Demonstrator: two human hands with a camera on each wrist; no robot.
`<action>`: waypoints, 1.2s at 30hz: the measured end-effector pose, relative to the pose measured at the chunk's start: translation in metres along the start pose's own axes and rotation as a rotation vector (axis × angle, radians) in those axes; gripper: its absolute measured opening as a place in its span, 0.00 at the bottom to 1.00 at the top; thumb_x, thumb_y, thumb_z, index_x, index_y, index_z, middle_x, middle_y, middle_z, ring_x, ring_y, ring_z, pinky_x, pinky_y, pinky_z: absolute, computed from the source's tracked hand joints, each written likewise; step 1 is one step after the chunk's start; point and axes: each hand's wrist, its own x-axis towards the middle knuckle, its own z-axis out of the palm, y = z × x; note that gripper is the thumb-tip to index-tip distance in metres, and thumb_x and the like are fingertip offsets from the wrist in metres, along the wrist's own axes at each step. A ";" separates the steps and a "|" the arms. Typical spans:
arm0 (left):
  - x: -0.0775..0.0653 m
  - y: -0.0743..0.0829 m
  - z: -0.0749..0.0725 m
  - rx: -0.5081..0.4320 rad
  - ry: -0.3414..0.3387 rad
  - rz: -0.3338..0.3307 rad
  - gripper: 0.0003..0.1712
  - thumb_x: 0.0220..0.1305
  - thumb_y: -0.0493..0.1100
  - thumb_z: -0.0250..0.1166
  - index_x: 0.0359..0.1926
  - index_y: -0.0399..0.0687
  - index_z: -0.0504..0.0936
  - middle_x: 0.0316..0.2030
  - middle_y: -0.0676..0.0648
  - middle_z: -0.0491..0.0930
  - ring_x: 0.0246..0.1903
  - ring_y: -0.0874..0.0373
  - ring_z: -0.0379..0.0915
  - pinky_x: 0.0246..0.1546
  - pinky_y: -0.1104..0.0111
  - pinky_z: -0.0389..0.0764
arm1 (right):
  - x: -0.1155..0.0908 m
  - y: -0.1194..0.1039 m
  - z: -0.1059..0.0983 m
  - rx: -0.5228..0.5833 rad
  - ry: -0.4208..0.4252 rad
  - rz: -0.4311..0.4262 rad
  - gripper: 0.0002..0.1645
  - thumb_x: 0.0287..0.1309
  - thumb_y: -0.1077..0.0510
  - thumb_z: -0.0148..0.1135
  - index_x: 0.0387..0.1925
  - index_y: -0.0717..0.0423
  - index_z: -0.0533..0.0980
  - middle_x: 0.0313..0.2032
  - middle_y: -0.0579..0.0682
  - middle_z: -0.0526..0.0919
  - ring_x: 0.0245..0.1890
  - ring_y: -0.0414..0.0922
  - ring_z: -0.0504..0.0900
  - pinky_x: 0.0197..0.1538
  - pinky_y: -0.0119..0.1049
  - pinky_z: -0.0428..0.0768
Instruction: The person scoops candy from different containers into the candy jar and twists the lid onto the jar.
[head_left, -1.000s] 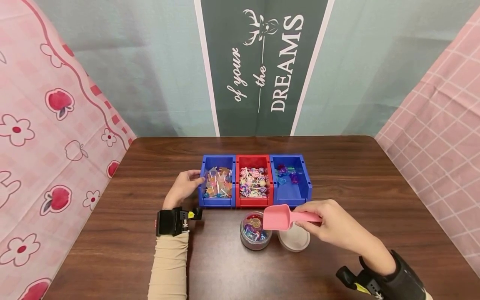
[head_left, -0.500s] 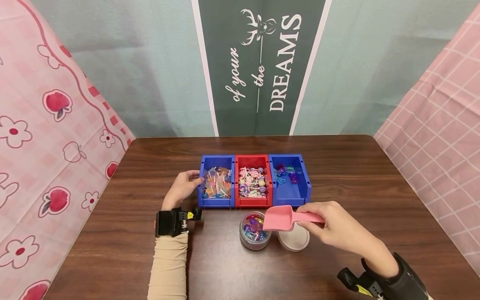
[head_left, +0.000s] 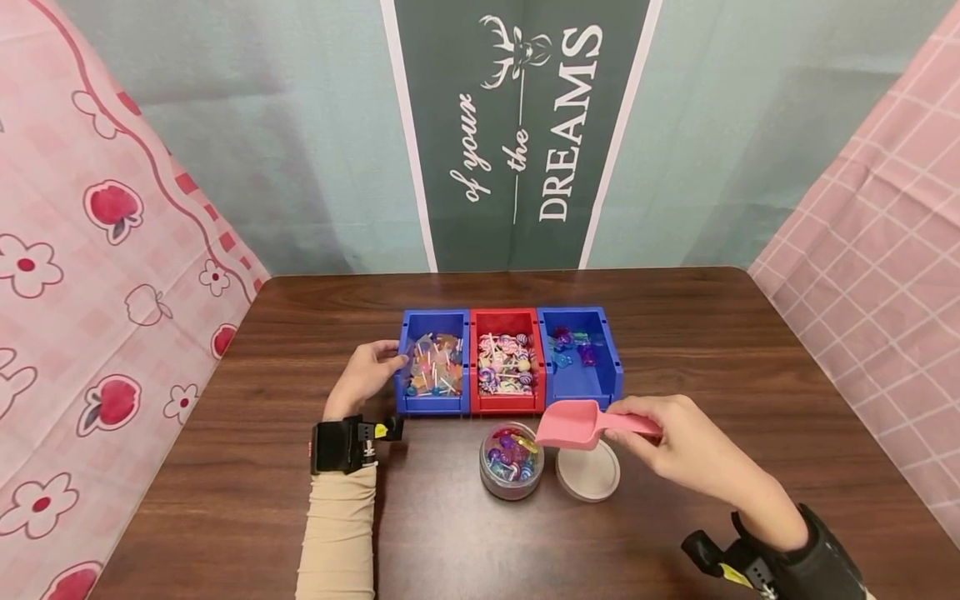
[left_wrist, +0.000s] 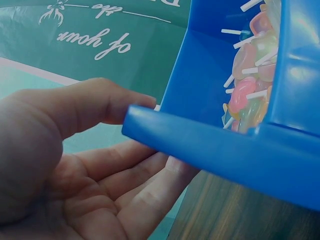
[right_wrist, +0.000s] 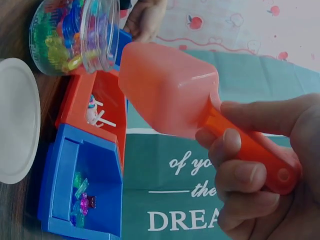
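My right hand (head_left: 678, 442) grips the handle of a pink plastic scoop (head_left: 572, 425), its blade just right of and above a clear round jar (head_left: 512, 492). Colourful translucent pieces fill the jar, purple and yellow ones on top. In the right wrist view the scoop (right_wrist: 167, 90) shows its underside, so its inside is hidden there. My left hand (head_left: 365, 373) pinches the side edge of the left blue bin (head_left: 433, 406), thumb on one side and fingers beneath in the left wrist view. Small lollipop-like pieces with white sticks (left_wrist: 247, 90) lie in that bin.
Joined to the left bin are a red bin (head_left: 507, 405) of striped lollipops and a right blue bin (head_left: 581, 383) with several blue and purple pieces. A white round lid (head_left: 588, 473) lies right of the jar on the wooden table (head_left: 465, 550). Patterned cloths surround the table.
The scoop and right hand have moved slightly right and away from the jar. A gold piece on top of the jar's contents has given way to purple and yellow pieces. The left hand stays put.
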 end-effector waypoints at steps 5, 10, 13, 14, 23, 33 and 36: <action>0.000 0.001 0.000 -0.003 0.004 0.001 0.25 0.66 0.39 0.54 0.60 0.28 0.68 0.53 0.29 0.75 0.48 0.42 0.74 0.55 0.49 0.76 | 0.003 0.007 -0.001 -0.070 0.086 0.046 0.08 0.43 0.62 0.71 0.30 0.57 0.82 0.15 0.39 0.69 0.14 0.29 0.60 0.15 0.23 0.61; 0.000 0.001 0.000 -0.001 0.001 -0.007 0.25 0.66 0.40 0.54 0.61 0.28 0.68 0.53 0.29 0.74 0.49 0.43 0.74 0.55 0.49 0.76 | 0.005 0.011 -0.001 -0.104 0.149 0.128 0.08 0.45 0.61 0.70 0.29 0.61 0.82 0.13 0.41 0.70 0.13 0.30 0.59 0.15 0.25 0.61; 0.000 0.001 0.001 0.001 0.006 -0.018 0.25 0.66 0.40 0.54 0.60 0.30 0.68 0.53 0.30 0.75 0.48 0.44 0.74 0.55 0.50 0.75 | 0.006 0.013 -0.002 -0.115 0.169 0.190 0.09 0.47 0.60 0.69 0.30 0.64 0.83 0.13 0.44 0.72 0.13 0.33 0.61 0.15 0.27 0.61; 0.000 0.001 0.001 -0.003 0.008 -0.024 0.24 0.66 0.40 0.54 0.60 0.30 0.69 0.53 0.31 0.75 0.48 0.44 0.73 0.55 0.51 0.75 | 0.007 0.013 -0.002 -0.121 0.170 0.209 0.10 0.47 0.60 0.69 0.30 0.64 0.83 0.13 0.45 0.72 0.13 0.35 0.61 0.15 0.28 0.61; -0.001 0.001 0.001 0.006 0.012 -0.002 0.24 0.66 0.39 0.54 0.60 0.29 0.69 0.52 0.30 0.76 0.47 0.44 0.74 0.54 0.50 0.76 | 0.018 0.018 0.008 -0.172 0.189 0.317 0.08 0.44 0.64 0.64 0.27 0.67 0.81 0.11 0.47 0.67 0.14 0.40 0.60 0.17 0.31 0.57; -0.001 0.001 0.002 0.009 0.015 -0.014 0.24 0.67 0.39 0.54 0.60 0.29 0.68 0.53 0.30 0.75 0.49 0.43 0.73 0.55 0.50 0.75 | 0.035 0.026 0.023 -0.160 0.173 0.382 0.07 0.47 0.64 0.60 0.23 0.67 0.79 0.11 0.47 0.60 0.12 0.41 0.57 0.17 0.31 0.51; -0.001 0.001 0.002 0.007 0.017 0.000 0.24 0.66 0.38 0.54 0.60 0.28 0.69 0.52 0.29 0.75 0.48 0.43 0.74 0.55 0.50 0.75 | 0.039 0.029 0.026 -0.160 0.148 0.415 0.08 0.48 0.63 0.59 0.23 0.67 0.79 0.11 0.46 0.59 0.12 0.41 0.57 0.16 0.30 0.51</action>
